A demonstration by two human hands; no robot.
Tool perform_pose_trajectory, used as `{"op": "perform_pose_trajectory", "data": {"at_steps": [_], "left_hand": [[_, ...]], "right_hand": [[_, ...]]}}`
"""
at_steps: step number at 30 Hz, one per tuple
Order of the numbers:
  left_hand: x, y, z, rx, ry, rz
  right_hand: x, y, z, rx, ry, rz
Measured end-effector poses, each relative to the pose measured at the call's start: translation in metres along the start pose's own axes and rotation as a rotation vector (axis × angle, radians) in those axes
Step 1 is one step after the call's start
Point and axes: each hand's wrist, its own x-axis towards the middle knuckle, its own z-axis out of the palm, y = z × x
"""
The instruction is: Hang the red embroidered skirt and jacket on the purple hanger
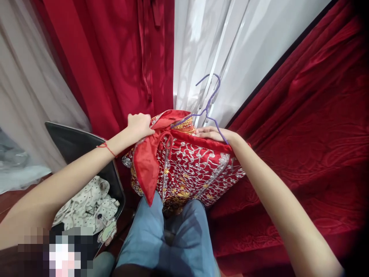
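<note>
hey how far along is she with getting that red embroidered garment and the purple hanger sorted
Done: the red embroidered garment is gathered into a bundle on the lap. In hand: the left hand grips its plain red edge, and the right hand lies along the top edge by the purple hanger, whose hook sticks up free. Left: the hanger hangs on nothing, and whether it sits inside the garment cannot be seen.

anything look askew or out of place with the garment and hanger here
The purple hanger leans sideways, its hook free, hung on nothing. The red garment lies bunched over the knees, a plain red flap turned outward by the left hand. The right hand rests on its top edge.
</note>
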Motion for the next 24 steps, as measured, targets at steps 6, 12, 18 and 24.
{"op": "perform_pose_trajectory", "data": {"at_steps": [6,12,18,24], "left_hand": [[0.029,-0.017,0.019,0.010,0.209,0.011],[0.049,-0.032,0.034,0.095,0.204,0.242],[0.035,-0.053,0.082,0.203,-0.003,0.338],[0.054,-0.062,0.046,0.053,0.117,0.351]], "right_hand": [[0.002,0.001,-0.002,0.123,-0.170,0.031],[-0.002,0.009,-0.006,0.109,-0.167,0.043],[0.001,0.008,-0.003,0.062,-0.147,0.058],[-0.003,0.005,-0.009,0.007,0.040,0.049]]}}
